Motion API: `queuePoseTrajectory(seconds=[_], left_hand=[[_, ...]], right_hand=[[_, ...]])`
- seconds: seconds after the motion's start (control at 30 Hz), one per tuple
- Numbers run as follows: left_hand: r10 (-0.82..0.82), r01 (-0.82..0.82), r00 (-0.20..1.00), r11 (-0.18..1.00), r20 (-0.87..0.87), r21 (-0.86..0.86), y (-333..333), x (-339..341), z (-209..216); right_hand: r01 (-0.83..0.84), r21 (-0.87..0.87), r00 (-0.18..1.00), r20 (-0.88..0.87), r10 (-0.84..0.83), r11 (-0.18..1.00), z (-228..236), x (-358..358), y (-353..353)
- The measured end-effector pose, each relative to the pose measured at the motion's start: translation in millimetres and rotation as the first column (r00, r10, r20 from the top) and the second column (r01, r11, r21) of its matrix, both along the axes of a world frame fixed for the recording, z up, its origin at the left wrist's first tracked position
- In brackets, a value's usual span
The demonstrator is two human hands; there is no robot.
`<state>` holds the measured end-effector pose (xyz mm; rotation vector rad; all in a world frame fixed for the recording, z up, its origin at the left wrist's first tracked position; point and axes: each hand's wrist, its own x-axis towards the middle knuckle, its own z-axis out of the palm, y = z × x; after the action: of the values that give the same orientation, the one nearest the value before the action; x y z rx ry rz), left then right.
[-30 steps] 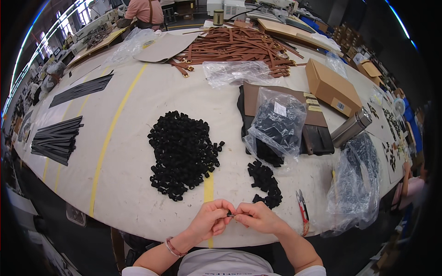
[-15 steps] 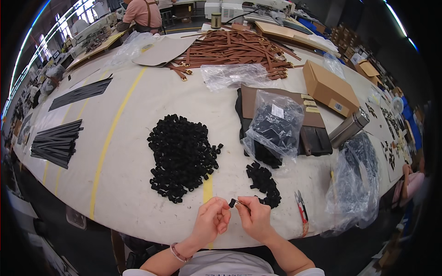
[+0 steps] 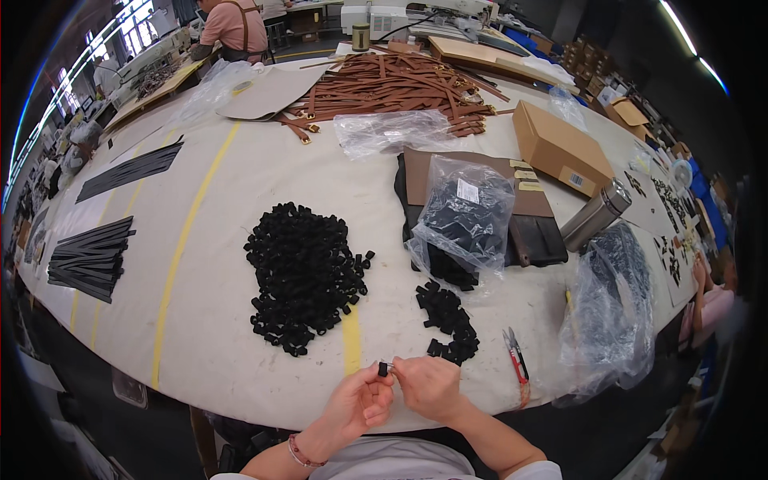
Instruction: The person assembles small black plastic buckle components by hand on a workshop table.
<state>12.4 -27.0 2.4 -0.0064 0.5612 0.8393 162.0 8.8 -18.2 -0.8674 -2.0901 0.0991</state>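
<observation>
A small black loop-like piece (image 3: 383, 369) is pinched between the thumb and fingertips of my left hand (image 3: 358, 402), whose other fingers curl loosely. Close beside it, my right hand (image 3: 430, 390) is closed on a thin metal tool, its tip at the black piece; most of the tool is hidden in my fingers, so its kind is unclear. A big heap of similar black pieces (image 3: 300, 276) lies beyond my left hand. Just beyond my right hand, a smaller curved cluster of black pieces (image 3: 450, 324) trails from under a clear plastic bag (image 3: 464, 208).
Red-handled thread snips (image 3: 516, 356) lie right of my hands, near crumpled clear plastic (image 3: 612, 312). A steel flask (image 3: 596, 216) and cardboard box (image 3: 562, 148) stand farther back. Brown buckled straps (image 3: 392, 88) cover the far table; dark strips (image 3: 92, 256) lie left. Other people sit beyond.
The black piece, earlier at the tool tip in my right hand, is now pinched by my left fingertips. My right hand has turned slightly inward. The whole view has shifted a little.
</observation>
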Motion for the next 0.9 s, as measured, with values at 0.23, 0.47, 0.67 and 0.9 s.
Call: queuePoseTrajectory(seconds=[0.23, 0.47, 0.67, 0.9], left_hand=[[0.170, -0.168, 0.981, 0.985, -0.089, 0.025, -4.7, 3.8, -1.8], [0.347, -0.367, 0.914, 0.928, -0.209, -0.064, 9.1, -23.3, -22.7], [0.419, -0.419, 0.898, 0.908, -0.136, 0.032, 24.7, -37.5, -15.4], [0.274, -0.270, 0.951, 0.962, -0.141, 0.046, 20.3, -25.5, -17.8]], right_hand=[[-0.144, -0.561, 0.957, -0.287, -0.029, 0.815, 2.9, -7.0, -16.9], [-0.113, -0.806, 0.990, -0.143, -0.007, 0.581, 23.2, 24.5, 12.0], [0.231, -0.655, 0.958, 0.284, -0.049, 0.720, 30.5, 56.8, 20.3], [0.232, -0.658, 0.909, 0.409, 0.082, 0.716, 25.4, 45.6, 8.2]])
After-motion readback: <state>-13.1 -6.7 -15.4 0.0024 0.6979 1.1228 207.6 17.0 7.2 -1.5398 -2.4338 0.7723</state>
